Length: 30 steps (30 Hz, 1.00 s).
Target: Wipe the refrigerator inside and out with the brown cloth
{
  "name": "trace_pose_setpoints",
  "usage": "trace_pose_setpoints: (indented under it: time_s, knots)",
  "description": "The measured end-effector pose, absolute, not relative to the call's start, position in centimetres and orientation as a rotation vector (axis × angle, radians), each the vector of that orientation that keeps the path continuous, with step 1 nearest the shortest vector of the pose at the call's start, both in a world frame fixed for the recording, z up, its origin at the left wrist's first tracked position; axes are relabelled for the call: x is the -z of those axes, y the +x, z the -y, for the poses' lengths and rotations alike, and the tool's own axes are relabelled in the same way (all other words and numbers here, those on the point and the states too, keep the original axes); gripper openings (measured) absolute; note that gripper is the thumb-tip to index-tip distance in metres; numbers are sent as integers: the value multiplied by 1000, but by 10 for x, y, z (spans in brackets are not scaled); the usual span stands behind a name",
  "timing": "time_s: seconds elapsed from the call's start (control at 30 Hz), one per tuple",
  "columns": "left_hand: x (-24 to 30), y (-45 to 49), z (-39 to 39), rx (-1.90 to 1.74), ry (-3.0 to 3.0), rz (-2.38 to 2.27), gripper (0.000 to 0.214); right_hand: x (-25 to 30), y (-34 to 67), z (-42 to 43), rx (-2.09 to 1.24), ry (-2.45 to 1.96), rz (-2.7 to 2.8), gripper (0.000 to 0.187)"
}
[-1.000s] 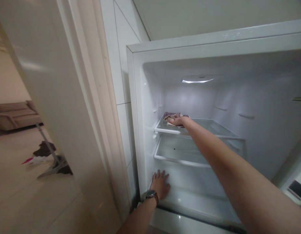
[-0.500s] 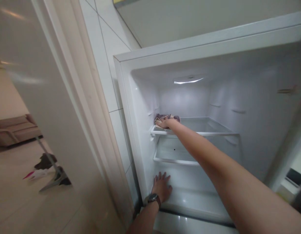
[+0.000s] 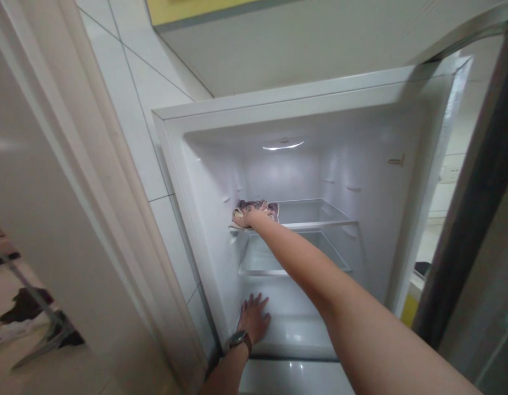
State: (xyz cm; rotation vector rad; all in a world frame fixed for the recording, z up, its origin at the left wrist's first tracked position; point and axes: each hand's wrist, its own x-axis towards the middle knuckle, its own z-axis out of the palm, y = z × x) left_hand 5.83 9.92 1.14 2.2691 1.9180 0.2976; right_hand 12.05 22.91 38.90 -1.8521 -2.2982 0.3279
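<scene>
Pressing one crumpled cloth [image 3: 249, 205] onto a clear shelf [image 3: 305, 210]

The right grip [image 3: 249, 217] lies on its patterned folds; whether clamped, I can't tell. Below that grip sits a second shelf [image 3: 258, 255], flat and white-rimmed; lower still, the left grip [image 3: 254, 320], fingers apart.
</scene>
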Motion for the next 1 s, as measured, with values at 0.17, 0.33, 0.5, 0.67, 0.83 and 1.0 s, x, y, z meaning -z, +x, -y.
trace_pose_setpoints:
  time_s: [0.17,0.33,0.5,0.67,0.83,1.0]
  knots:
    - [-13,58,-99,-242,2281,-1938,64,-387,121,-234,-303,-1864,2333,65]
    - [-22,59,-99,-167,2272,-1950,66,-386,134,-221,-292,-1778,2409,79]
    - [-22,56,-100,-156,2316,-1939,63,-391,179,-203,-284,-1720,2461,90]
    - [-23,57,-101,-196,2309,-1939,61,-396,273,-196,-247,-1883,2339,90]
    - [-28,60,-98,-202,2274,-1947,63,-396,359,-193,-119,-2146,2058,83]
    - [-30,62,-95,-236,2260,-1943,63,-395,374,-202,-88,-2204,2028,77]
